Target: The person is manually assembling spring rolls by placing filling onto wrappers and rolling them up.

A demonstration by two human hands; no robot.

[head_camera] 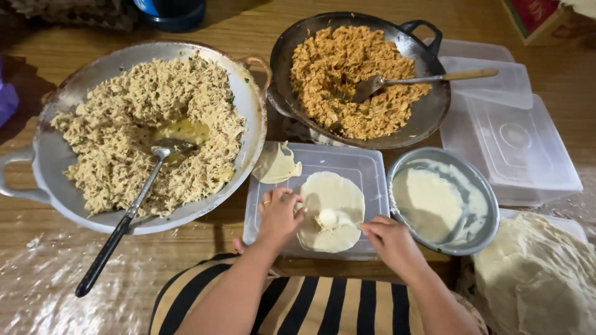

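A round pale wrapper sheet (335,201) lies flat on an upturned clear plastic lid (366,164), with a small lump of pale filling (332,218) near its middle. My left hand (280,214) rests on the sheet's left edge, fingers curled over it. My right hand (388,239) pinches the sheet's right lower edge. A folded wrapper piece (276,164) lies at the lid's far left corner.
A big light pan of pale shredded filling (149,124) with a spoon (133,205) sits left. A dark wok of orange shredded filling (351,71) with a spatula (428,79) is behind. A metal bowl of white paste (441,198), stacked wrappers (534,273) and clear containers (521,142) lie right.
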